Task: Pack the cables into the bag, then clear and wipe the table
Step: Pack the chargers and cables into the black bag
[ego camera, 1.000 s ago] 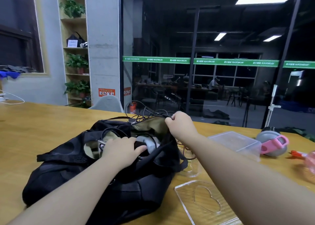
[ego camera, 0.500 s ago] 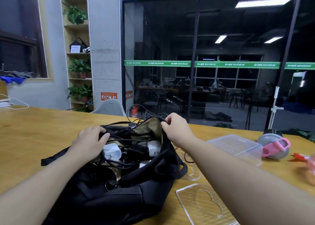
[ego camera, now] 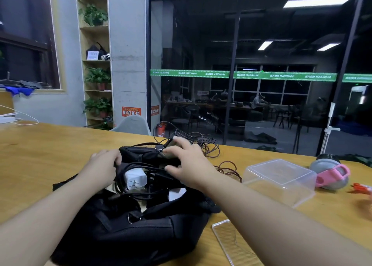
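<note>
Packing step: at frame centre the left hand (ego camera: 102,165) grips the bag (ego camera: 128,231) rim, and the right hand (ego camera: 187,163), fingers spread, presses cables (ego camera: 141,177) in. Next, likely gather the brown cable (ego camera: 209,147) behind.

Cables (ego camera: 141,170) in bag (ego camera: 128,231), container (ego camera: 279,178) right.

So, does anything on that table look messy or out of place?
Yes: a tangle of brown cable sprawls loose on the table behind and right of the black bag, not packed. In the bag's open mouth, a white charger and black cords sit jumbled.
</note>
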